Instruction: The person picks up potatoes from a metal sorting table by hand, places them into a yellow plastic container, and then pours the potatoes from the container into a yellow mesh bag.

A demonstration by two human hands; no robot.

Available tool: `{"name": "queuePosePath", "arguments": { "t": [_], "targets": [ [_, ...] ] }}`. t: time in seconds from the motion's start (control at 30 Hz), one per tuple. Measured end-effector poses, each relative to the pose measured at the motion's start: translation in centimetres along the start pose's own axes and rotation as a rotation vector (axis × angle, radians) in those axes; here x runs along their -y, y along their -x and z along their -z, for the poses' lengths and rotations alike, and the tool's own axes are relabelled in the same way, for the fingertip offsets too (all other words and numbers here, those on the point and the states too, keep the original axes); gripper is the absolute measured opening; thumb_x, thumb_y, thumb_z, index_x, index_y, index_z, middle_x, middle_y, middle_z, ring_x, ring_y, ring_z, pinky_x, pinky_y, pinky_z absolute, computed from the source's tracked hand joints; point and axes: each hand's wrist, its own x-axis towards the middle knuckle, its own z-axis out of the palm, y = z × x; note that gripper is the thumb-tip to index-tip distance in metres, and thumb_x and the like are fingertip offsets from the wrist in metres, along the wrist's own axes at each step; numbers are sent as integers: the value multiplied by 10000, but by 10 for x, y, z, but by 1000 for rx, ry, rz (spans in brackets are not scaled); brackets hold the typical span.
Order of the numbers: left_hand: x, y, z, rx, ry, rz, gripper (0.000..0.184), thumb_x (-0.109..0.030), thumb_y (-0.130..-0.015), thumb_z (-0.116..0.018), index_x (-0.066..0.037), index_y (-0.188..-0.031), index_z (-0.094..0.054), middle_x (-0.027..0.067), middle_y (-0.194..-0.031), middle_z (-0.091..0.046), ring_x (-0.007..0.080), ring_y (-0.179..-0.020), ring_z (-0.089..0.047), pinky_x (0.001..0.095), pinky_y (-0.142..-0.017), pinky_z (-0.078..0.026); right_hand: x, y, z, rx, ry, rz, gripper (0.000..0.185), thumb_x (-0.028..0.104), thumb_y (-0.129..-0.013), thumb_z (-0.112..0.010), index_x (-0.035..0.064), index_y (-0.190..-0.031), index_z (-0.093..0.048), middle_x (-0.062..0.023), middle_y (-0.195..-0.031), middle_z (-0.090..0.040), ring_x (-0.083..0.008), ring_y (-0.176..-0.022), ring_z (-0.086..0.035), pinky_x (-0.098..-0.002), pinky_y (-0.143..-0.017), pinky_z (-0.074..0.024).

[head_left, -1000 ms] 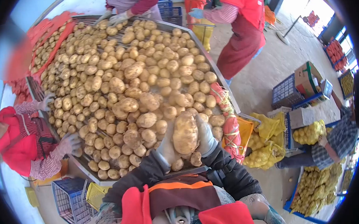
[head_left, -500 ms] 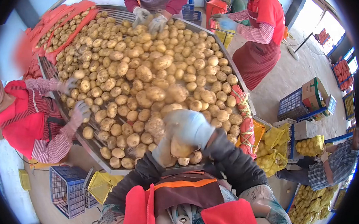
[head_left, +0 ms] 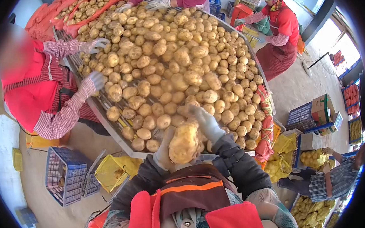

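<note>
A large, lumpy potato [head_left: 183,143] is held close to my body at the near edge of the sorting table. My left hand [head_left: 163,153], in a pale work glove, is closed round its left side, with fingers partly hidden behind it. My right hand [head_left: 207,123], gloved too, lies against its upper right side, thumb and fingers curved toward other potatoes just beyond. Ahead spreads a heap of loose potatoes [head_left: 193,77] of mixed sizes on a slatted metal table [head_left: 113,136].
A co-worker [head_left: 36,88] at the left reaches both gloved hands over the heap. Another co-worker's gloved hand [head_left: 158,4] rests at the far edge. A person in red [head_left: 283,26] stands at the right. Blue crates [head_left: 66,176] and yellow net sacks [head_left: 281,150] flank the table.
My right hand has moved up and right; a large potato now shows clearly between my hands. The view has shifted, and the left co-worker's hands have moved over the heap.
</note>
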Motion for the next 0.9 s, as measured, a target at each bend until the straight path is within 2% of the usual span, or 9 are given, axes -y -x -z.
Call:
{"name": "queuePosePath", "arguments": {
  "t": [0.1, 0.2, 0.3, 0.47, 0.57, 0.6, 0.67, 0.73, 0.9],
  "targets": [
    [0, 14, -3, 165, 10, -41, 709, -641, -906, -402, -71, -1325, -454, 139, -1192, -583, 307, -1059, -596, 429, -877, -523, -27, 5, -36, 184, -458, 400, 606, 423, -967, -491, 36, -1408, -340, -120, -1344, -466, -230, -1252, -445, -356, -1044, -355],
    [4, 28, 8, -316, 234, -200, 719, -645, -910, -398, -67, -1335, -439, 146, -1195, -574, 306, -1021, -613, 416, -855, -540, 28, 54, -70, 145, -240, 210, 549, 286, -872, -652, 61, -1320, -428, -121, -1245, -524, -244, -1155, -521, -360, -990, -418],
    [2, 45, 13, -414, -240, -152, 732, -651, -902, -424, -68, -1344, -427, 128, -1201, -567, 294, -1009, -620, 413, -857, -540, 35, 46, -84, -101, 328, 223, 380, 229, -869, -618, 71, -1207, -546, -167, -1068, -605, -299, -1014, -596, -362, -895, -476],
    [1, 58, 15, -428, -280, -114, 710, -699, -832, -504, -114, -1234, -541, 51, -1033, -647, 191, -897, -629, 344, -685, -519, 18, 5, -77, -273, -122, -79, 219, 111, -929, -449, 22, -938, -649, -162, -840, -656, -309, -781, -624, -377, -728, -506],
    [-6, 59, 21, -423, -217, -192, 685, -680, -855, -477, -123, -1251, -523, 53, -1091, -628, 173, -930, -620, 364, -772, -512, 13, 28, -87, -444, 926, 861, 160, 131, -873, -528, 67, -932, -661, -113, -944, -651, -300, -838, -620, -374, -750, -508],
    [5, 61, 77, -377, -325, -314, 668, -650, -875, -471, -114, -1274, -498, 60, -1135, -608, 176, -974, -605, 356, -812, -501, 84, 54, -100, 65, 1235, 677, 209, 144, -841, -546, 69, -1010, -643, -100, -1066, -627, -296, -953, -612, -376, -795, -511],
    [25, 64, 187, -307, -526, -576, 638, -589, -915, -459, -96, -1320, -450, 75, -1222, -566, 183, -1062, -577, 339, -893, -481, 50, 57, -119, 79, 927, 1187, 279, 150, -812, -553, 62, -1068, -619, -99, -1076, -622, -310, -998, -605, -386, -830, -507],
    [12, 37, 60, -65, -563, -956, 371, -316, -981, -431, -75, -1260, -463, 51, -1140, -550, 191, -973, -585, 308, -798, -515, 57, 44, -113, 7, 939, 1106, 283, 159, -812, -550, 59, -1068, -617, -113, -1065, -629, -315, -997, -608, -393, -854, -498],
    [-19, 69, -3, -481, -683, -230, 618, -491, -970, -397, -51, -1404, -364, 118, -1317, -504, 216, -1197, -509, 346, -999, -432, 38, -18, -76, 73, 749, 133, 302, 248, -895, -487, 52, -1090, -610, -166, -1104, -628, -330, -1043, -593, -417, -899, -471]
  ]
}}
